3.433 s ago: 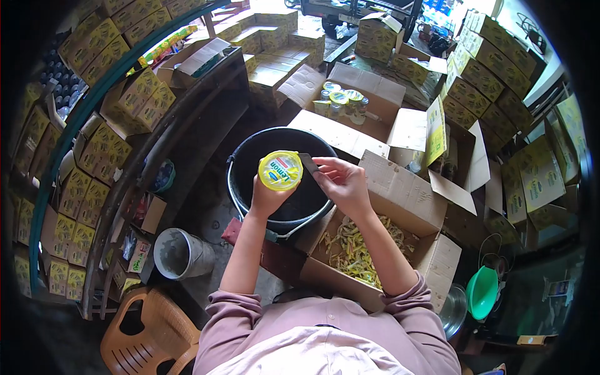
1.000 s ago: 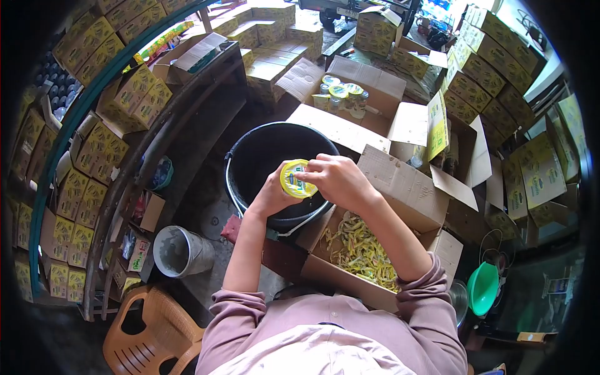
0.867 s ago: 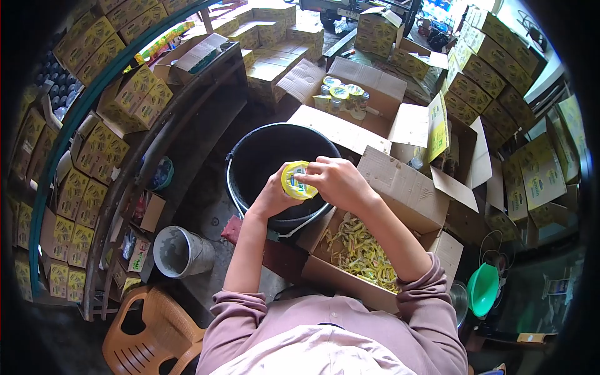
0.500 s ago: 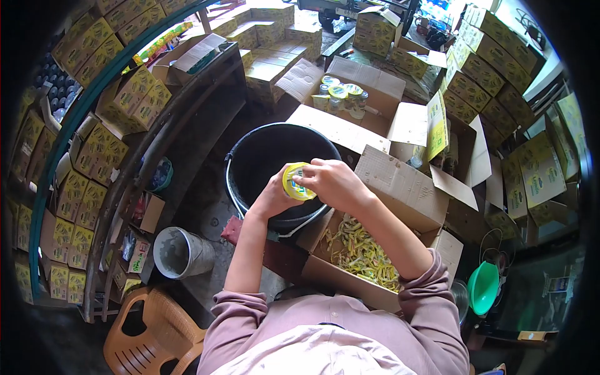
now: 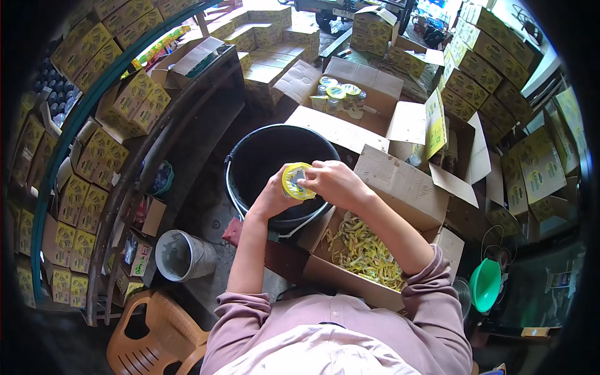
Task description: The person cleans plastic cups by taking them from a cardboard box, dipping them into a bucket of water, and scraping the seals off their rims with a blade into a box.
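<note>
Over the black bucket [image 5: 253, 147], a round cup with a yellow printed top [image 5: 296, 187] is held up between my hands. My left hand [image 5: 272, 197] wraps around its side. Against the top's right edge, my right hand [image 5: 336, 181] has its fingers closed, and one fingertip reaches toward the pale grey centre. Whether that fingertip pinches a part of the top or only presses on it is not clear. Yellow strips [image 5: 365, 253] fill a cardboard box [image 5: 322, 265] under my right forearm.
Several yellow-topped cups [image 5: 336, 92] stand in an open carton [image 5: 381, 81] beyond the bucket. A grey pail [image 5: 200, 256] and a brown plastic chair [image 5: 156, 337] are at left. A green basin [image 5: 484, 285] sits at right. Stacked yellow cartons [image 5: 487, 69] surround the area.
The cup's top showed yellow and blue print in its middle; now a pale grey patch shows there. Both hands stay in nearly the same place on the cup.
</note>
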{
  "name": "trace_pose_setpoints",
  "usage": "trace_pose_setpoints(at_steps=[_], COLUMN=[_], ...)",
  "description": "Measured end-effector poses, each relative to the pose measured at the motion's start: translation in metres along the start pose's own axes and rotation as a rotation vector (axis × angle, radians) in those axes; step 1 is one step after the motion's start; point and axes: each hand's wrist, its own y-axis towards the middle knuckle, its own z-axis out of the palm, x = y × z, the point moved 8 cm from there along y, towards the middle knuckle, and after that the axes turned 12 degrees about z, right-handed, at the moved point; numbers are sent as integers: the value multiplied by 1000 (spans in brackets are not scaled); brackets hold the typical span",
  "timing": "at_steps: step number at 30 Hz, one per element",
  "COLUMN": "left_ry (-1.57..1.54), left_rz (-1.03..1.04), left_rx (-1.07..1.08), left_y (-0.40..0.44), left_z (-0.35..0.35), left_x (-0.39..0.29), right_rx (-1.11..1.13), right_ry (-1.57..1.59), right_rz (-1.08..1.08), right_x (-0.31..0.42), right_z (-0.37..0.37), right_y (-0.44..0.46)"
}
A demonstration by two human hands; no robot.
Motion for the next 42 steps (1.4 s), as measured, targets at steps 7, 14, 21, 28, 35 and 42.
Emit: trace_pose_setpoints(at_steps=[7, 14, 21, 28, 35, 42], left_ry=[-3, 86, 623, 1052, 1373, 1591], left_rz=[18, -1, -176, -154, 60, 116], left_rx=[-34, -83, -36, 140, 283, 519], left_y=[2, 1, -5, 0, 6, 9], left_z=[-3, -7, -9, 7, 16, 23], left_x=[-3, 4, 29, 13, 0, 8], right_rx=[-50, -161, -457, -815, -1076, -1262], right_ry=[1, 93, 500, 978, 1246, 1685], right_rz=[27, 214, 804, 1539, 1515, 1444], right_x=[-25, -54, -52, -26, -14, -17], right_z=[-15, -34, -33, 36, 26, 27], right_y=[-17, -61, -205, -389, -458, -490])
